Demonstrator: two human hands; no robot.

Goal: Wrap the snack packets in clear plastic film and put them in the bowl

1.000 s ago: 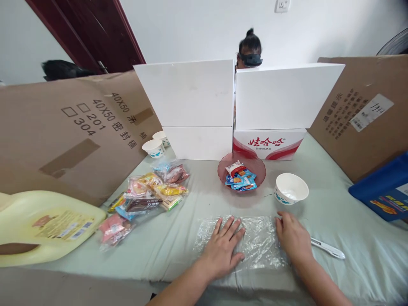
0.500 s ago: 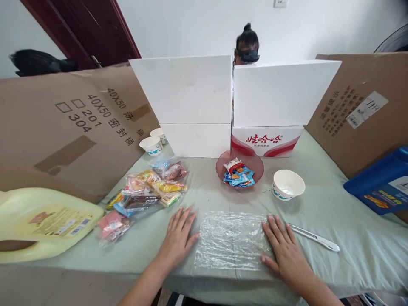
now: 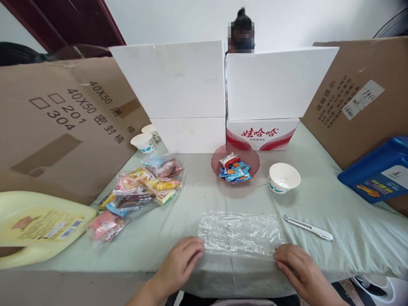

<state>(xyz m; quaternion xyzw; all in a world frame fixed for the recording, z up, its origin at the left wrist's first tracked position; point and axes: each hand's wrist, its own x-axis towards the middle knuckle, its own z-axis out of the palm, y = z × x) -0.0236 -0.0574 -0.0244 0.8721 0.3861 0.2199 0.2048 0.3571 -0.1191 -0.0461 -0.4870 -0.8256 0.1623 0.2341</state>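
Two hands sit at the near edge of the table (image 3: 318, 199), one at each lower corner of the sheet of cling film (image 3: 240, 233). Left hand (image 3: 180, 264) has its fingers curled down at the film's near-left corner; right hand (image 3: 298, 270) is loosely curled at the near-right corner, fingertips on or just at the edge, though a real pinch I cannot tell. Film lies flat and spread on the green cloth, nothing on it. Pink dish of sachets (image 3: 235, 163) stands beyond it, white paper bowl (image 3: 283, 177) to its right, utility knife (image 3: 307, 227) just beside the film. Judging by this, film is laid out; nothing wrapped yet.
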